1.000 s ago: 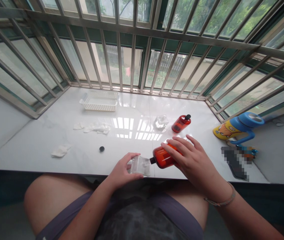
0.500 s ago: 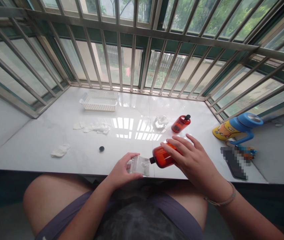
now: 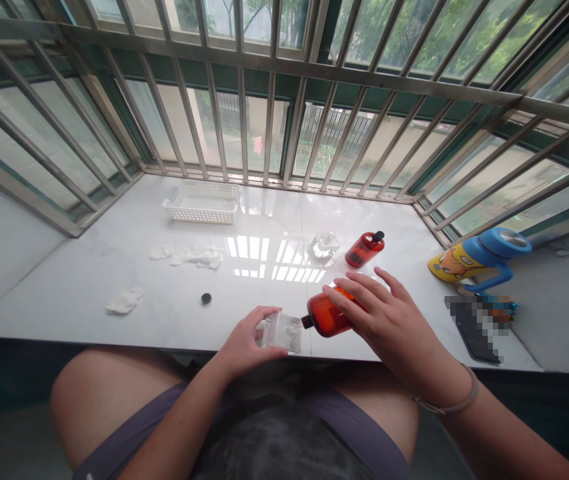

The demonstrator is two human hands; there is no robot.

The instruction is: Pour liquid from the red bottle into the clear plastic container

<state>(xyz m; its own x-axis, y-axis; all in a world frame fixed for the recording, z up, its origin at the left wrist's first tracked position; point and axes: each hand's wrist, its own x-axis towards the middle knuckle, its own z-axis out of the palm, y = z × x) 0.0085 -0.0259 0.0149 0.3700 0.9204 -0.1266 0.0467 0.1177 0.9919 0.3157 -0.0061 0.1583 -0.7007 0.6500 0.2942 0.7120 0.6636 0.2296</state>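
My right hand [image 3: 387, 323] is wrapped over an amber plastic bottle [image 3: 325, 316] lying tipped on its side near the front edge of the white sill. Its open neck points left into a small clear container [image 3: 284, 331], which my left hand [image 3: 247, 340] pinches between thumb and fingers. A small black cap [image 3: 206, 298] lies loose on the sill to the left. A second amber bottle [image 3: 364, 247] with a black cap lies farther back, beside another clear container [image 3: 323, 244].
A white slotted basket [image 3: 202, 202] stands at the back left. Crumpled white wipes [image 3: 191, 255] and another wad [image 3: 125, 301] lie on the left. A blue and yellow drinking bottle [image 3: 479, 256] lies at the right. Metal window bars [image 3: 284, 100] close off the back and sides.
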